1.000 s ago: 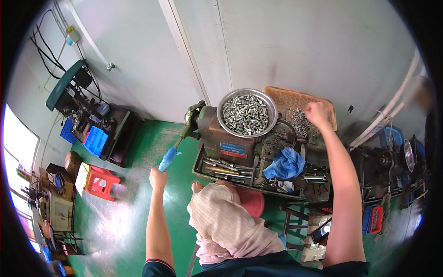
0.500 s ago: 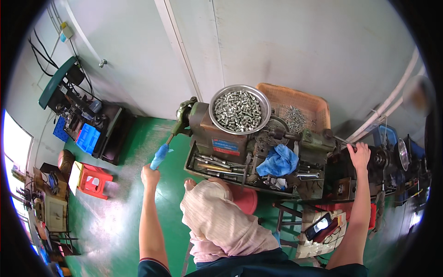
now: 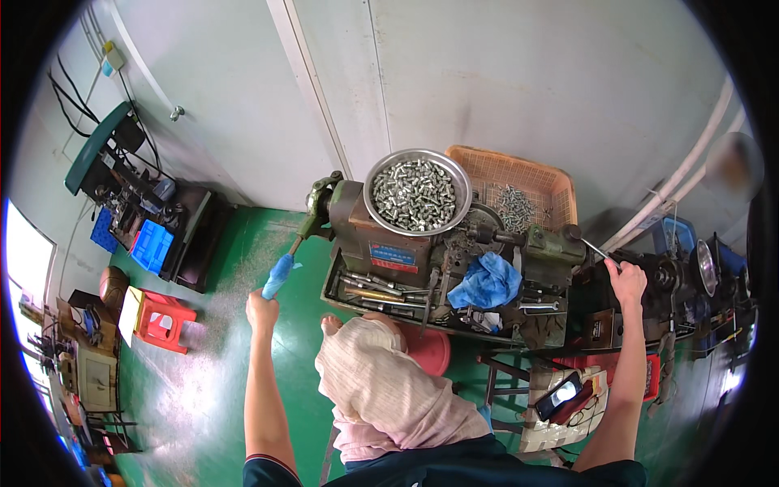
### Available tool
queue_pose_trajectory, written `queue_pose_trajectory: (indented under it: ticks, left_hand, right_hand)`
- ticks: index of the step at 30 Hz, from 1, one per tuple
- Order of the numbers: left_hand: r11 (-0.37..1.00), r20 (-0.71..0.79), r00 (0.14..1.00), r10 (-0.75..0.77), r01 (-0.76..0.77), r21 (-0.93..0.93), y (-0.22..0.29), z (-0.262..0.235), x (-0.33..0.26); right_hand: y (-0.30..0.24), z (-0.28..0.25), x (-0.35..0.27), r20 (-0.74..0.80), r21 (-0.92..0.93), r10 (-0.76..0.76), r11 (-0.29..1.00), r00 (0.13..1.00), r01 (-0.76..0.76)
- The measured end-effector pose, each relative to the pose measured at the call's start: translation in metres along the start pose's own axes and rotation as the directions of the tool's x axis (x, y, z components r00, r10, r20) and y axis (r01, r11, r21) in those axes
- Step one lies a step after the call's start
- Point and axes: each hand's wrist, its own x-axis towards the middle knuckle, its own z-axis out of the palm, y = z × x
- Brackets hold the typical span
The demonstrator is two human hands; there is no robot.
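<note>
Fingers point(image 3: 264, 307) gripping levers point(image 3: 278, 274), green floor point(image 3: 299, 357), pale wall point(image 3: 552, 81)

Red stool point(image 3: 169, 305) on green floor point(image 3: 304, 381); blue bin point(image 3: 152, 246); phone point(image 3: 558, 395) on pale woven seat point(image 3: 542, 440).

Left grip point(image 3: 261, 312) on blue-wrapped lever point(image 3: 277, 277)

Glossy metal bowl point(image 3: 371, 199), woven matt plastic basket point(image 3: 560, 188), crumpled blue cloth point(image 3: 485, 280), shiny green floor point(image 3: 304, 341).
</note>
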Motion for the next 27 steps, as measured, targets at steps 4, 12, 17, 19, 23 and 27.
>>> queue_pose_trajectory:
  ticks: [4, 12, 17, 19, 23, 27]
  left_hand:
    - [1.0, -0.012, 1.0, -0.015, 0.015, 0.008, 0.005, 0.0, -0.002]
    - [1.0, -0.008, 1.0, -0.018, 0.018, 0.014, 0.005, 0.001, -0.001]
    - [1.0, -0.005, 1.0, -0.017, 0.017, 0.01, 0.007, 0.001, -0.002]
    - [1.0, -0.011, 1.0, -0.021, 0.021, 0.009, 0.008, 0.0, -0.003]
    - [1.0, -0.02, 0.999, -0.025, 0.025, 0.019, 0.005, 0.002, -0.001]
    - [1.0, -0.016, 1.0, -0.018, 0.018, 0.01, 0.004, -0.002, -0.002]
  right_hand:
    - [-0.002, -0.001, -0.001, 0.006, 0.004, 0.016, 1.0, 1.0, -0.016]
    - [-0.004, -0.003, -0.002, 0.057, -0.018, 0.056, 0.998, 0.997, -0.055]
    - [-0.007, -0.006, -0.004, 0.077, -0.029, 0.085, 0.996, 0.993, -0.083]
    - [-0.008, -0.006, -0.005, 0.083, -0.03, 0.094, 0.995, 0.992, -0.092]
    - [-0.01, -0.007, -0.006, 0.088, -0.058, 0.1, 0.994, 0.991, -0.095]
    - [-0.014, -0.009, -0.006, 0.119, -0.056, 0.126, 0.991, 0.985, -0.12]
